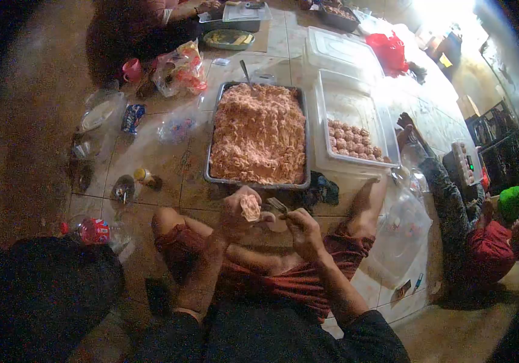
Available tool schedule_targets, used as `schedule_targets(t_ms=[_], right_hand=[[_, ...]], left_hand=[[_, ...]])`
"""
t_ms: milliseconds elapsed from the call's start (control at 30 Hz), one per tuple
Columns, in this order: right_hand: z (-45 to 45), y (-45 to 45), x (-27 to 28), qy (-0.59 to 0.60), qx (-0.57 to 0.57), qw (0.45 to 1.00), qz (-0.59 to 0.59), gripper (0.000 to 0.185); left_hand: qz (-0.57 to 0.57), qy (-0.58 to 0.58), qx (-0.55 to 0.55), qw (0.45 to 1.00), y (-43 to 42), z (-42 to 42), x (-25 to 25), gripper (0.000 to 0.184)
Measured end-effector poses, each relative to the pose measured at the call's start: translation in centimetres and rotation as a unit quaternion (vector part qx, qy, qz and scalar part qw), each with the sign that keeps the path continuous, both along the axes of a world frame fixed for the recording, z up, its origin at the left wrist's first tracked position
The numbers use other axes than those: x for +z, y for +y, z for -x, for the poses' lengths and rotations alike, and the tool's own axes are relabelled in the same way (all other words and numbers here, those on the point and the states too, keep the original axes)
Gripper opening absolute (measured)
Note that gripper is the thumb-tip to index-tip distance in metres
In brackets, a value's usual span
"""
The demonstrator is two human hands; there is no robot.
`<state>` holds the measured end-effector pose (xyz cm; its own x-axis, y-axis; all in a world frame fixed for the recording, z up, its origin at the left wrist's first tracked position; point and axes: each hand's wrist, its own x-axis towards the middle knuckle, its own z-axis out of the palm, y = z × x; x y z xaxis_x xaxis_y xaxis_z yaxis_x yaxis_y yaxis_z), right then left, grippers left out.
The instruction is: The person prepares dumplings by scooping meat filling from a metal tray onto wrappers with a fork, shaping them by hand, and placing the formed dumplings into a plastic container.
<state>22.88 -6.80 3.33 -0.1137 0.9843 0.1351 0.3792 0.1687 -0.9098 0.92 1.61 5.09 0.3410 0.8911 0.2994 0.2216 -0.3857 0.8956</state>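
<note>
My left hand [235,209] is closed around a lump of pale pink mixture [250,207], which shows at the top of the fist, just below the large tray's near edge. To its right, my right hand [305,230] grips a fork [277,206], its head pointing up and left toward the lump. Beyond both hands lies a dark tray [308,175] heaped with pink mixture [259,133], with a metal utensil [245,71] standing in its far end. Rows of round balls [353,142] fill the near part of a clear plastic box [392,154] right of the tray.
A person [492,248] in red sits at the right near egg cartons [462,163]. Another person [129,36] is at the far left. A bottle [96,231], a small jar [143,176], plastic bags [180,69] and a box lid [341,51] lie on the tiled floor [199,160].
</note>
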Motion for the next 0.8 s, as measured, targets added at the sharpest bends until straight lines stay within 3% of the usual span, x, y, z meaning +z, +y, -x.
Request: schedule_targets(t_ms=[33, 67, 133, 200, 233, 267, 333, 367, 433, 500, 533, 633, 667, 733, 767, 800], right_hand=[[-0.1, -0.2, 0.0, 0.029, -0.021, 0.999, 0.019, 0.018], [0.0, -0.8, -0.7, 0.086, -0.025, 0.994, 0.067, 0.016], [0.0, -1.3, -2.9, 0.127, 0.013, 0.987, 0.092, 0.015], [0.6, -1.9, -3.7, 0.199, 0.056, 0.971, 0.12, 0.015], [1.6, -1.8, -4.1, 0.199, 0.054, 0.971, 0.119, 0.015], [2.5, -1.6, -5.0, 0.192, 0.037, 0.979, 0.059, 0.016], [3.2, -1.1, -1.7, 0.084, 0.01, 0.996, -0.015, 0.017], [3.1, -0.8, -0.4, 0.084, 0.01, 0.996, -0.016, 0.017], [2.5, -0.6, 0.8, 0.023, -0.054, 0.998, -0.027, 0.016], [0.9, -0.8, 0.2, 0.059, -0.054, 0.997, -0.018, 0.014], [0.6, -1.3, 0.1, 0.082, -0.044, 0.996, 0.01, 0.014], [0.6, -2.4, -0.7, 0.149, -0.012, 0.983, 0.108, 0.015], [1.0, -2.4, -1.1, 0.159, 0.011, 0.984, 0.085, 0.014], [3.1, -2.9, -1.7, 0.197, 0.0, 0.977, 0.077, 0.017], [3.6, -2.6, -2.3, 0.197, -0.001, 0.977, 0.078, 0.017], [4.1, -1.7, -2.2, 0.112, -0.01, 0.994, -0.003, 0.018]], left_hand=[[0.001, 0.0, 0.0, 1.0, 0.1, 0.0, -0.1, 0.055], [0.119, -0.057, 0.022, 0.991, 0.2, -0.1, -0.3, 0.054], [0.235, -0.112, 0.043, 0.965, 0.2, -0.2, -0.2, 0.053], [0.249, -0.163, 0.023, 0.954, 0.6, -0.6, -1.5, 0.05], [0.254, -0.179, 0.015, 0.95, 1.1, -0.5, -3.0, 0.049], [0.138, -0.126, -0.153, 0.971, 2.5, -0.1, -8.6, 0.045], [0.196, -0.092, -0.206, 0.955, 1.6, 0.6, -5.1, 0.046], [0.223, -0.072, -0.23, 0.944, 1.1, 1.0, -3.1, 0.048], [0.309, -0.155, -0.167, 0.923, 1.8, 0.8, -3.9, 0.036], [0.35, -0.198, -0.132, 0.906, 1.7, 0.7, -3.7, 0.032], [0.342, -0.342, -0.187, 0.855, 1.1, 0.5, -2.6, 0.035], [0.335, -0.325, -0.136, 0.874, 0.9, 1.0, -2.0, 0.04], [0.263, -0.244, -0.103, 0.928, 0.6, 0.5, -1.9, 0.04], [0.098, -0.146, -0.119, 0.977, 0.2, -0.6, -0.3, 0.036], [0.099, -0.146, -0.12, 0.977, -0.2, -1.2, -0.4, 0.036], [0.094, -0.073, -0.06, 0.991, -0.8, -1.9, -0.8, 0.035]])
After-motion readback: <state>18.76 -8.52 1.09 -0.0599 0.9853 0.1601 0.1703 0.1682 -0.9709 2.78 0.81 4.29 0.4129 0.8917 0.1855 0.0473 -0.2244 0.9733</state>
